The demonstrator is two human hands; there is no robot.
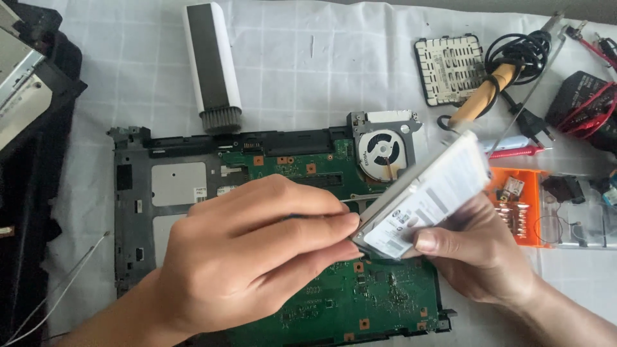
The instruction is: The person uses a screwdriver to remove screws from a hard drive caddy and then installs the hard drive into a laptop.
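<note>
Drive: I hold the hard drive (427, 196) tilted up over the right half of the open laptop, its labelled face toward me, low corner near the board, high corner near the fan.
Right hand: my right hand (479, 257) cups the drive from below, thumb pressed on the label's lower edge, fingers closed behind it.
Left hand: my left hand (257, 250) is closed in a pinch, fingertips pressed together at the drive's low corner; a thin metal shaft (360, 199) shows just past them, so I judge I hold a small tool, though its handle is hidden.
Step in hand: I judge the work is at the drive's corner or its bracket. To do it well I keep the right-hand grip firm, keep the tool in line with the fastener, and keep my thumb off any exposed circuitry.
Board: the green board (360, 295) lies directly under both hands; a slip of the tool would land on it.
Fan: the round fan (380, 153) sits just behind the drive.
Frame: the grey laptop frame (177, 183) lies to the left.
Brush: a white brush (213, 64) lies above the frame.
Right side: a soldering iron (482, 99), a black grille panel (448, 69) and an orange parts tray (517, 205) crowd the cloth near my right wrist.
Obstruction: my left hand hides the contact point, so I cannot tell whether the tool is seated.
</note>
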